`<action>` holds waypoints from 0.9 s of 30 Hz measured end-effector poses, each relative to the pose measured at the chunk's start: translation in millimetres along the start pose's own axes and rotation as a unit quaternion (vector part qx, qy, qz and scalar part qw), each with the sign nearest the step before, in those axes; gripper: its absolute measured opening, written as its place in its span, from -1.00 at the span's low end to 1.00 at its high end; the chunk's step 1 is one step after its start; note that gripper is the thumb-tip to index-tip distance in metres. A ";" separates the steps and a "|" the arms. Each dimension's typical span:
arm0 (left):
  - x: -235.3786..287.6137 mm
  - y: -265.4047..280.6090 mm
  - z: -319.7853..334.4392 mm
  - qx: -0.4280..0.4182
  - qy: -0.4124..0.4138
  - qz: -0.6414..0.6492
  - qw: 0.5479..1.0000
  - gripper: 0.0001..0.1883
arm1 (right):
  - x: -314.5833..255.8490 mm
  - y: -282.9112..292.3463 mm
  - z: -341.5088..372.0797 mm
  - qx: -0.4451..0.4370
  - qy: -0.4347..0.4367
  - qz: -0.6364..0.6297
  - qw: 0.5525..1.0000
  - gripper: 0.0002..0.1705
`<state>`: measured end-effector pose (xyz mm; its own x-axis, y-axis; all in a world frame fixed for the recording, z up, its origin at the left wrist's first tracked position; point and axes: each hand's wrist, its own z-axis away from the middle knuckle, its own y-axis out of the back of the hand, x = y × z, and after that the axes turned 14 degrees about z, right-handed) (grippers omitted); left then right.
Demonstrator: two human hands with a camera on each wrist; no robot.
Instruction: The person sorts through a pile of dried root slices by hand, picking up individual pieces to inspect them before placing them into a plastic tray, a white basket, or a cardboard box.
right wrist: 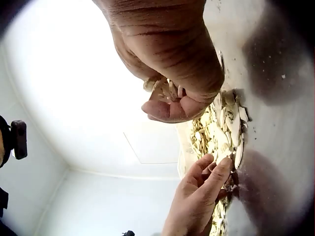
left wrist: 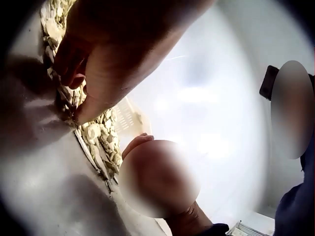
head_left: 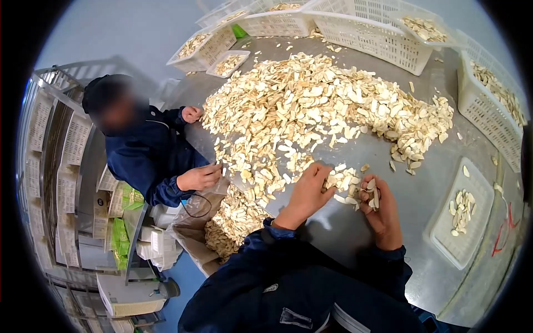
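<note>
Pale, dried-looking slices (head_left: 288,100) lie in a broad heap over the metal table. My right hand (head_left: 383,213) curls its fingers round several slices (right wrist: 170,91), raised above the table in the right wrist view. Opposite it, my left hand (head_left: 308,191) is at a small group of slices (head_left: 341,178) between the hands. Its thumb and bent fingers are right at these slices in the right wrist view; I cannot tell whether they pinch one. The left wrist view shows the left hand (left wrist: 106,69) dark and close, fingers bent over slices at the table.
White perforated baskets (head_left: 366,41) holding slices line the far edge. A shallow white tray (head_left: 441,236) with some slices lies right, near a red cord (head_left: 504,230). At left, another person's hand (head_left: 200,177) is at the heap, above a slice-filled bag (head_left: 191,233).
</note>
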<state>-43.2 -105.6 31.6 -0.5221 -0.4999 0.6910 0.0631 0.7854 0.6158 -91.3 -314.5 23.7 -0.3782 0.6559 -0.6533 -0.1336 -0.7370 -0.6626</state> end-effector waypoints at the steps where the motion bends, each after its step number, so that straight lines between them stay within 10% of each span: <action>1: -1.0 -0.7 0.4 -0.021 0.047 0.047 0.998 -0.68 | -0.3 0.4 0.1 0.001 0.002 -0.003 1.000 -0.72; 6: -15.3 1.9 8.0 -0.021 0.166 0.187 0.968 -0.78 | -1.9 0.6 0.8 0.009 0.009 -0.019 1.000 -0.75; 27: -10.4 19.4 4.4 -0.024 0.030 -0.035 0.999 -0.67 | -1.4 -1.1 1.2 0.023 0.022 -0.016 0.999 -0.75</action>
<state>-40.2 -83.5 34.7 -0.4754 -0.5742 0.6666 0.0693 0.7309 0.6790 -91.8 -314.8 25.8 -0.3322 0.6849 -0.6485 -0.1865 -0.7217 -0.6666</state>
